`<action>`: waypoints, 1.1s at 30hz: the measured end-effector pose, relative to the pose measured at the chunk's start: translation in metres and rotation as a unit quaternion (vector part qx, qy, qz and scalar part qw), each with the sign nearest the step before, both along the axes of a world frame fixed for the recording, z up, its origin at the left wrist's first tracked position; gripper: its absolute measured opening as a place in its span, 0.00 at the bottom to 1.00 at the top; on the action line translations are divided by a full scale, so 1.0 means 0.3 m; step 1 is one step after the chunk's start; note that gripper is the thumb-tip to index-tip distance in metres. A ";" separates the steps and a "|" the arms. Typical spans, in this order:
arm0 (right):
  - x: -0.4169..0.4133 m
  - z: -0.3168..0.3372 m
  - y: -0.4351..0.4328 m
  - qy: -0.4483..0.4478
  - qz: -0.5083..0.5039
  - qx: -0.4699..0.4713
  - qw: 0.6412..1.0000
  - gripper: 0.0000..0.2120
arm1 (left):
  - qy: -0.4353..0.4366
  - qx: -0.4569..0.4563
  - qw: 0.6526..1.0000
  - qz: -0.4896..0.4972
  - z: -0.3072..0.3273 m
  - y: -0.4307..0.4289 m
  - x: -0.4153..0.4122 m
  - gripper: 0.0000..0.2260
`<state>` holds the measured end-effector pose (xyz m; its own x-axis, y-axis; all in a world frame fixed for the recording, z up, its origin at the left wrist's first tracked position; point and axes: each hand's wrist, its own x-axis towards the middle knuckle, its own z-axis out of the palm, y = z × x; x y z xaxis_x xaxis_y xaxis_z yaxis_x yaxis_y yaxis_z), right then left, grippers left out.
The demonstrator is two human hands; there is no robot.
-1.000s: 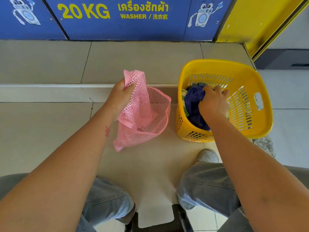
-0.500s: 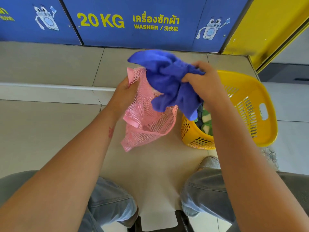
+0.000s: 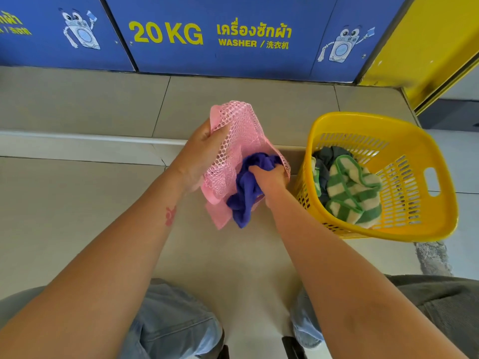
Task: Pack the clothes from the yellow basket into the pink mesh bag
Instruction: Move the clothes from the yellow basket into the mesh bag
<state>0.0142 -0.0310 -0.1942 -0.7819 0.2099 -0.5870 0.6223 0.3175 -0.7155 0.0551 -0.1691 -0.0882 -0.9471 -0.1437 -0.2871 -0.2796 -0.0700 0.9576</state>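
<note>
My left hand grips the rim of the pink mesh bag and holds its mouth up above the floor. My right hand grips a blue cloth and is pushed into the bag's mouth; part of the cloth hangs out over the near edge. The yellow basket stands on the floor to the right. Inside it lie a green-and-cream striped garment and a dark grey one.
Blue washer panels marked 20 KG run across the back above a tiled step. A yellow frame rises at the right. My knees in jeans are at the bottom edge.
My right hand lifted the blue cloth out of the basket, carried it left over the bag, and now has it pushed down into the bag's mouth. The striped garment is now uncovered.
</note>
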 end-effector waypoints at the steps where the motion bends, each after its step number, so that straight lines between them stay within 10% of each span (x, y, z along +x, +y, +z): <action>1: 0.021 -0.002 -0.008 0.012 0.042 0.034 0.998 0.42 | -0.003 0.009 1.000 0.005 0.000 -0.008 0.003 0.09; 7: 0.082 -0.076 0.034 0.071 0.437 0.311 0.841 0.37 | 0.002 0.069 0.996 0.050 0.017 -0.063 0.005 0.07; 12: 0.090 -0.100 0.076 0.109 0.516 0.376 0.762 0.30 | -0.019 0.047 0.995 0.081 -0.022 -0.107 0.013 0.09; 19: 0.159 -0.136 0.104 0.215 0.350 0.324 0.852 0.29 | -0.060 0.037 0.994 0.084 -0.095 -0.090 0.039 0.15; 28: 0.196 -0.275 0.074 -0.125 0.241 0.229 0.935 0.46 | -0.069 0.053 0.990 0.108 -0.126 -0.106 0.013 0.10; 33: 0.221 -0.347 0.039 -0.214 0.171 0.206 0.940 0.26 | -0.077 0.050 0.991 0.098 -0.155 -0.122 0.008 0.07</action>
